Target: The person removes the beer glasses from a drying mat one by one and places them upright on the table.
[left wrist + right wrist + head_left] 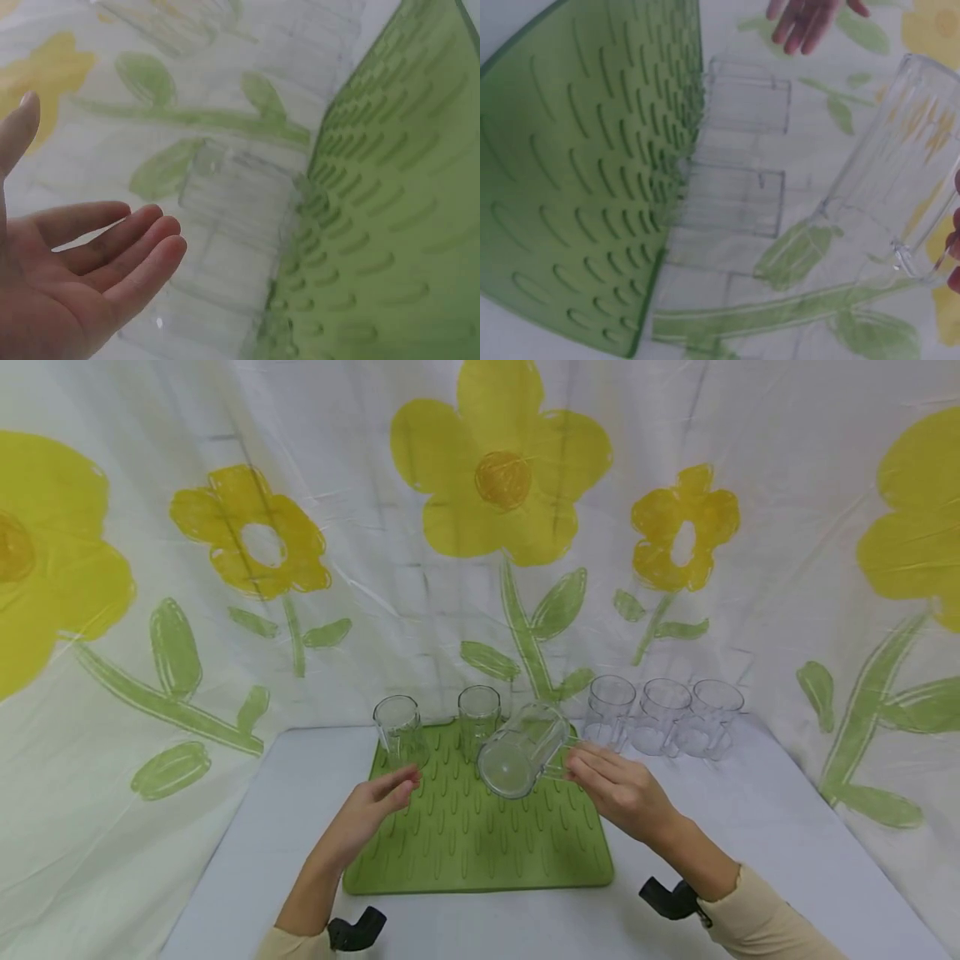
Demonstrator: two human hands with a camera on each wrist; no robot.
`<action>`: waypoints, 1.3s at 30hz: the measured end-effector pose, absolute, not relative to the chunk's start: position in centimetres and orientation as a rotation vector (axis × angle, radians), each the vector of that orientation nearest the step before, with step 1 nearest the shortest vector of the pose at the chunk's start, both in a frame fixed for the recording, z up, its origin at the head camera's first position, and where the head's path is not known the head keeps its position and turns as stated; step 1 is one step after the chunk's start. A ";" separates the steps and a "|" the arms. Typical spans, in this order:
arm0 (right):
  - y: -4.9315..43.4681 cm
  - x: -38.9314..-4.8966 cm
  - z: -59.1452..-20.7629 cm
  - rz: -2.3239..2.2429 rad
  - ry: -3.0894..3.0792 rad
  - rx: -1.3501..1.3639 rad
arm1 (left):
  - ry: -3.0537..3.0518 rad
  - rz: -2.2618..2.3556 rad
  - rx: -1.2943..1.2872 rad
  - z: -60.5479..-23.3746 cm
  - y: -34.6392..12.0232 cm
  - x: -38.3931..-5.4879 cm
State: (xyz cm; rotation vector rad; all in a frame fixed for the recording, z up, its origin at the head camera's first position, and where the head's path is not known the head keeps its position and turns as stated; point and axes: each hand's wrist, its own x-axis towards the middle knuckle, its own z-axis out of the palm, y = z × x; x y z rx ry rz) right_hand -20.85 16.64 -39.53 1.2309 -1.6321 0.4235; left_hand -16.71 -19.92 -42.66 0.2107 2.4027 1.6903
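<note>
My right hand (622, 789) grips the handle of a clear glass mug (522, 750), which hangs tilted on its side above the green drying mat (480, 852). In the right wrist view the same mug (892, 165) stands out at the right, with only fingertips (955, 247) showing at its handle. My left hand (371, 806) hovers over the mat's left side, holding nothing. Its fingers are relaxed and spread from the thumb in the left wrist view. Beyond it, one glass mug (400, 731) stands at the mat's back left corner, and another mug (478, 718) at the back middle.
Three more glass mugs, the nearest to the mat (611, 710), a middle one (660, 717) and an outer one (708, 718), stand in a row at the table's back right. A flowered curtain (360, 635) hangs directly behind the white table (255, 827).
</note>
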 end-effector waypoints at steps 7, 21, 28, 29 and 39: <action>16.5 -20.8 -39.4 0.429 -1.595 1.246 | 2.269 1.810 0.281 -40.7 -17.9 -18.1; 16.0 -20.7 -39.1 0.390 -1.516 1.287 | 2.146 1.869 0.338 -38.4 -14.9 -19.8; 15.8 -20.4 -38.9 0.362 -1.499 1.284 | 2.060 1.909 0.312 -37.2 -13.5 -20.7; 15.8 -20.4 -38.9 0.357 -1.495 1.285 | 2.052 1.905 0.313 -37.0 -13.3 -20.8; 15.4 -20.2 -38.9 0.310 -1.452 1.318 | 1.887 1.900 0.362 -36.8 -11.6 -21.6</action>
